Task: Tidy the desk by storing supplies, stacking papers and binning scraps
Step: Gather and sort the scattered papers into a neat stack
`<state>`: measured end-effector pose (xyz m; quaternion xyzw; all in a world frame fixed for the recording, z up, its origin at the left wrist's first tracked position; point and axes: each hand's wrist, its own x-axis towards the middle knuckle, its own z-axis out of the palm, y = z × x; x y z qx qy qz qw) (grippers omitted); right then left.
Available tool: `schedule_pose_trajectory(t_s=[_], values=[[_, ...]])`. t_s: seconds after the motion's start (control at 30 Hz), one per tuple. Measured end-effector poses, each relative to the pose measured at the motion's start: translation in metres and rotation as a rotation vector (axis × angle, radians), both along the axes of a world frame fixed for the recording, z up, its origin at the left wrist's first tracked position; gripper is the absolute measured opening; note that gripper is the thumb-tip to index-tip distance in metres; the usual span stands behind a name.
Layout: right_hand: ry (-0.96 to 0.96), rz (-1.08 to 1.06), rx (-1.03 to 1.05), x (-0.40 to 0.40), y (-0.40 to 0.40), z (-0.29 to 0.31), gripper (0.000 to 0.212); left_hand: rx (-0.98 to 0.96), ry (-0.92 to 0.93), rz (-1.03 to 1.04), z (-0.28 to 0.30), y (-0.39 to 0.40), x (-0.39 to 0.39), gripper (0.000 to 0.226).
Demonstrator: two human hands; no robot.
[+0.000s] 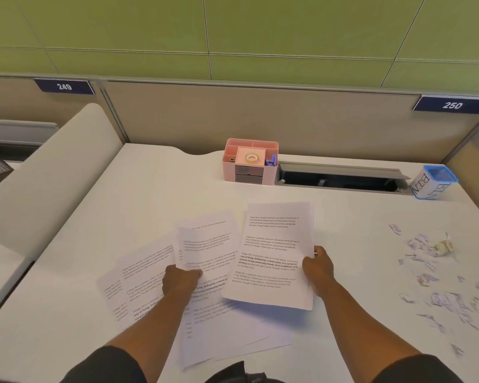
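My right hand [317,268] grips the right edge of a small stack of printed sheets [274,250], lifted off the white desk [150,194]. My left hand [179,280] pinches another printed sheet [208,241] at its lower left and holds it up. More printed pages [138,280] lie fanned out under and left of my left arm. Torn paper scraps [437,272] and a crumpled ball [444,246] are scattered at the right. A pink organiser [249,172] holding a tape roll [251,157] stands at the back.
A small blue-rimmed container labelled BIN [433,183] stands at the back right. An open cable trough [340,179] runs between it and the organiser. A beige partition [260,117] closes the back, and a padded divider [47,172] borders the left side.
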<state>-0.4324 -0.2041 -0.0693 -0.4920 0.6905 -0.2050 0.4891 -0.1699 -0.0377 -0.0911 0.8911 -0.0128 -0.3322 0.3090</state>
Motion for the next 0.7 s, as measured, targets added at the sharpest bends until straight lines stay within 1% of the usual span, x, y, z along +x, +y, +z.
schedule_pose_trajectory(t_s=[0.03,0.1,0.2,0.27,0.3,0.37,0.43,0.5,0.57,0.7], values=[[0.004,-0.007,0.0,-0.001,-0.001,0.0,0.044,-0.058,0.012,0.022,0.0,0.0,0.002,0.045],[0.012,-0.02,0.001,-0.002,-0.002,0.001,0.043,-0.209,0.047,0.099,0.001,-0.001,0.008,0.036],[0.032,-0.023,-0.001,-0.005,-0.003,0.001,0.042,-0.493,0.174,0.272,0.011,-0.004,0.02,0.033],[0.048,-0.017,-0.006,-0.007,-0.004,0.002,0.041,-0.671,0.289,0.338,0.023,-0.008,0.028,0.032],[0.055,-0.012,-0.007,-0.007,-0.004,0.002,0.04,-0.743,0.343,0.328,0.031,-0.011,0.031,0.033],[0.064,-0.001,-0.003,-0.007,-0.004,0.002,0.04,-0.837,0.456,0.238,0.046,-0.018,0.037,0.041],[0.059,0.007,0.002,-0.006,-0.003,0.002,0.04,-0.889,0.569,0.125,0.064,-0.027,0.039,0.049],[0.042,0.02,0.004,-0.005,-0.002,0.004,0.039,-0.918,0.646,0.016,0.08,-0.038,0.036,0.051],[0.03,0.035,0.008,-0.004,-0.001,0.006,0.039,-0.954,0.706,-0.057,0.096,-0.049,0.028,0.049],[-0.025,0.076,0.019,-0.001,0.001,0.011,0.039,-1.036,0.825,-0.175,0.117,-0.071,0.011,0.032]])
